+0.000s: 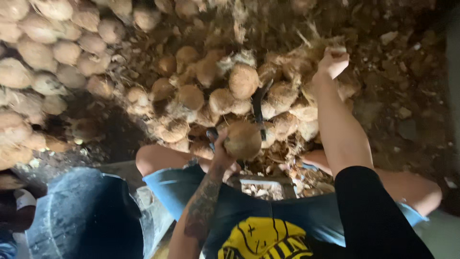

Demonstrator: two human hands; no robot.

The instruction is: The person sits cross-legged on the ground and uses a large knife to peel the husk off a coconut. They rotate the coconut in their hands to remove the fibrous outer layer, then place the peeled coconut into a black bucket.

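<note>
Head cam looking straight down at my lap here. My left hand [221,154] is just below the middle of the frame, fingers wrapped round the near side of a husked coconut [243,139], holding it right up against the dark curved metal spike [258,103] that sticks up between my knees. My right hand [332,62] is way up at upper right, closed in a fist around a clump of loose husk fibre [314,48].

How it handles, going by looks: the coconut seems dense and hard, so probably heavy for its size and not something that squashes or gives. The surface is hairy brown fibre, so I'd guess grip is decent, not slippery. It's round though, so I reckon it wants to roll unless you cup it from underneath with the palm and spread the fingers round the widest part, pretty much where my left hand sits now. Keep fingers off the side facing the spike.

Rest of the scene: a heap of husked coconuts [206,96] fills the middle, another pile [43,52] runs down the upper left, and a dark bucket-like tub [86,216] sits lower left. Ground at the right is dirt and scraps.
</note>
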